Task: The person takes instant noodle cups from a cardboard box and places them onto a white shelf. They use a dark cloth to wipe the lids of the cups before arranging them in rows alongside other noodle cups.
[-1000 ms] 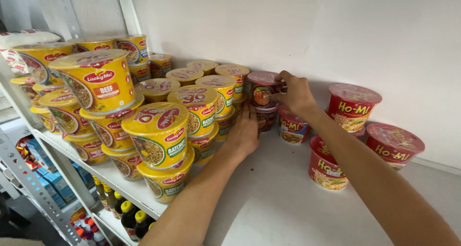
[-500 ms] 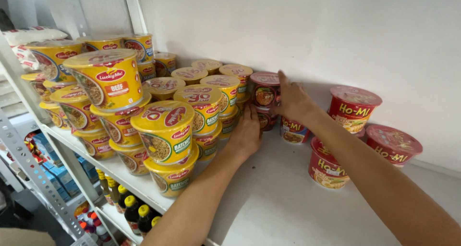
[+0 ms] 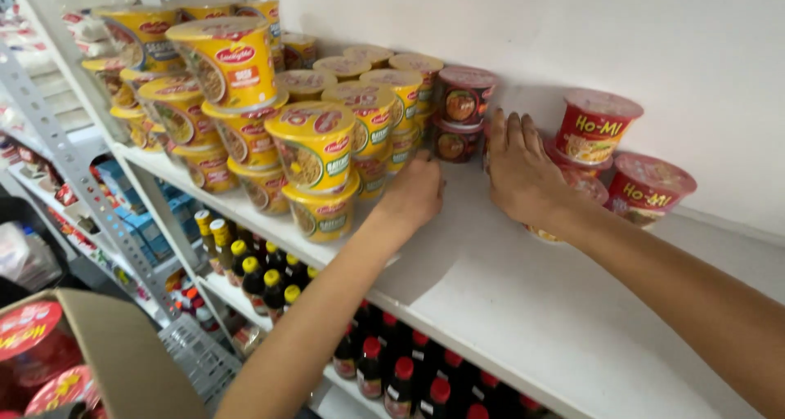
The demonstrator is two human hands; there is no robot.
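Yellow cups [image 3: 315,145] stood stacked at frame centre-left on the white shelf [image 3: 491,296]; the left hand [image 3: 415,194] curled closed beside them, and the right hand [image 3: 523,174] lay open over a red cup [image 3: 585,186].

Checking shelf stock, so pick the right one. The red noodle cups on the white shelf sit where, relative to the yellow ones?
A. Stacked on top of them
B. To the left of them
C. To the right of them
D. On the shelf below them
C: the red noodle cups stand by the right hand, right of the yellow noodle cups stacked near the left hand.
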